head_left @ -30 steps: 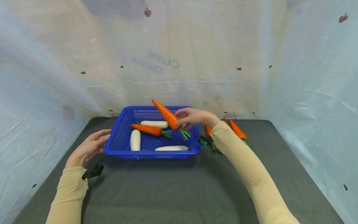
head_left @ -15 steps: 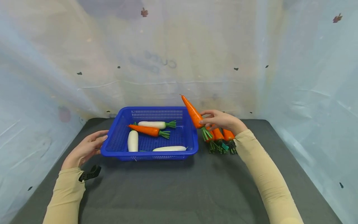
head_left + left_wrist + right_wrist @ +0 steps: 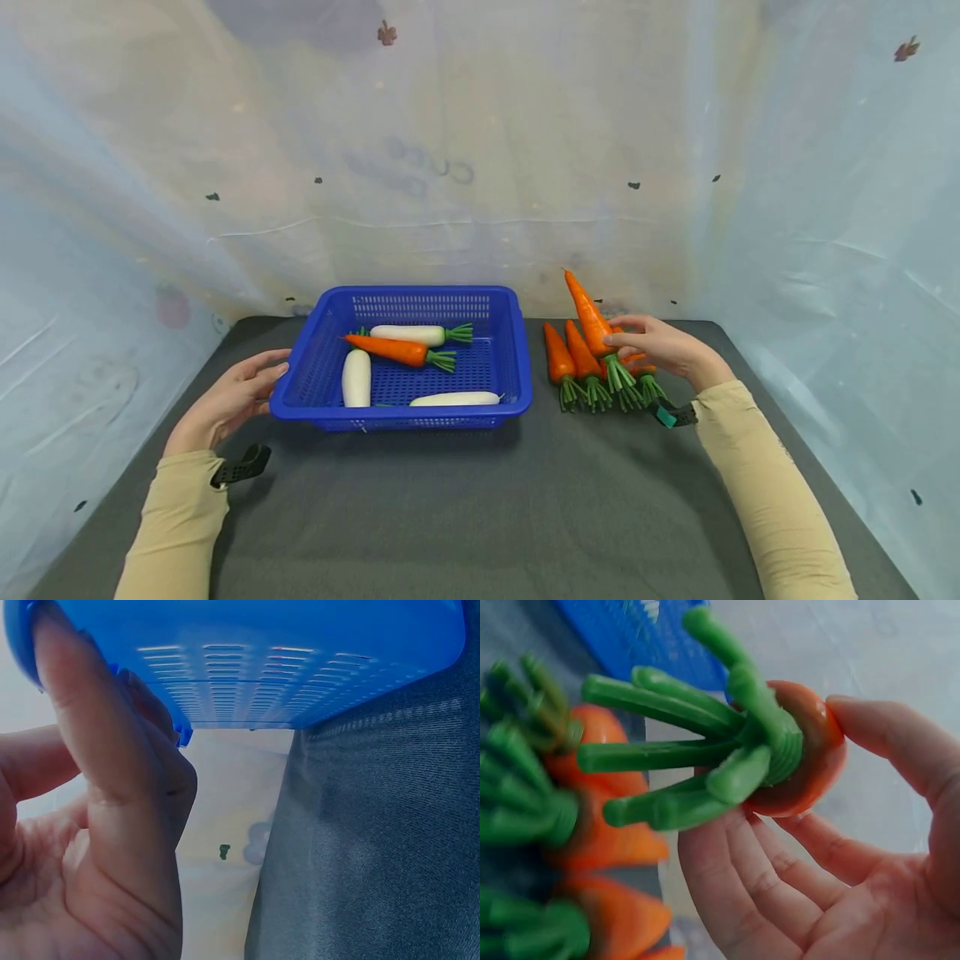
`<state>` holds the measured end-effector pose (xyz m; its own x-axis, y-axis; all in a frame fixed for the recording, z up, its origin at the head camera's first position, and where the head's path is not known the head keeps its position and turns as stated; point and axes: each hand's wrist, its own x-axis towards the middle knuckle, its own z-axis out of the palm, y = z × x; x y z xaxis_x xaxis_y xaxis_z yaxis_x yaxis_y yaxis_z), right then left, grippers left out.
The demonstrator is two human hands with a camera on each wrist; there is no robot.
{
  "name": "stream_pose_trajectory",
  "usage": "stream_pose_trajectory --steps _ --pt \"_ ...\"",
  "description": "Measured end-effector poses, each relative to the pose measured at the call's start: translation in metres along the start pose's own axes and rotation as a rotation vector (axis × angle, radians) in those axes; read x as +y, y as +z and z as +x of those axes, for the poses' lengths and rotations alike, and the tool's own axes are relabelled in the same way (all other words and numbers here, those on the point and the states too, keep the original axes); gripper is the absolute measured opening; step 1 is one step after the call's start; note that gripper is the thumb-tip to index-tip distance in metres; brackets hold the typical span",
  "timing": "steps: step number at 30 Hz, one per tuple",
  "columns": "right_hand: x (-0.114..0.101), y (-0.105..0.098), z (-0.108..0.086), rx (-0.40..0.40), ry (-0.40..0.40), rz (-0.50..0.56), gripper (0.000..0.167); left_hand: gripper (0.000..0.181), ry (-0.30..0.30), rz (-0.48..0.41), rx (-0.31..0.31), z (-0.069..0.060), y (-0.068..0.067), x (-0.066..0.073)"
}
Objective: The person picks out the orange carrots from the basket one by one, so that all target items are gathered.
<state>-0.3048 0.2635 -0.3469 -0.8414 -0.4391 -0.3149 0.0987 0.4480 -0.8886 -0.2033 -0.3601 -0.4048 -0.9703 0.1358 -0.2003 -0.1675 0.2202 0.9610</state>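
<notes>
My right hand (image 3: 667, 346) holds a carrot (image 3: 588, 312) between thumb and fingers, near its leafy end, tip pointing up and away. In the right wrist view the carrot's green stalks (image 3: 660, 756) face the camera. Below and around it, several more carrots (image 3: 558, 354) lie on the table. At the far side, my left hand (image 3: 228, 402) grips the left rim of a blue plastic basket (image 3: 401, 414); a finger (image 3: 105, 727) reaches up to that rim in the left wrist view. Inside are one carrot (image 3: 393, 348) and white radishes (image 3: 357, 379), one partly under the carrot.
A dark grey cloth covers the table (image 3: 450, 508). Pale plastic sheeting (image 3: 480, 150) hangs behind it and along both sides. The basket stands near the back edge, left of the loose carrots.
My right hand has carried the carrot from above the basket rightward to over the loose carrots, and lower. The left hand stays at the basket's rim.
</notes>
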Motion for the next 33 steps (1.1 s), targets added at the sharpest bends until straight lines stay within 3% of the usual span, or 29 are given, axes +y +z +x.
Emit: stream_pose_trajectory --steps 6,13,24,33 --pt "0.019 -0.020 -0.018 0.035 0.012 0.033 0.070 0.069 0.008 0.000 0.004 0.000 0.000 0.001" --pt "0.038 -0.042 -0.030 0.123 0.045 -0.022 0.076 0.069 0.014 0.012 0.013 -0.001 0.002 0.001" --pt "0.069 -0.059 -0.034 0.198 0.130 -0.022 0.077 0.067 0.013 0.028 0.020 -0.001 0.002 0.000" --pt "0.096 -0.063 -0.031 0.177 0.176 -0.013 0.073 0.067 0.012 0.031 0.020 -0.002 0.002 0.001"
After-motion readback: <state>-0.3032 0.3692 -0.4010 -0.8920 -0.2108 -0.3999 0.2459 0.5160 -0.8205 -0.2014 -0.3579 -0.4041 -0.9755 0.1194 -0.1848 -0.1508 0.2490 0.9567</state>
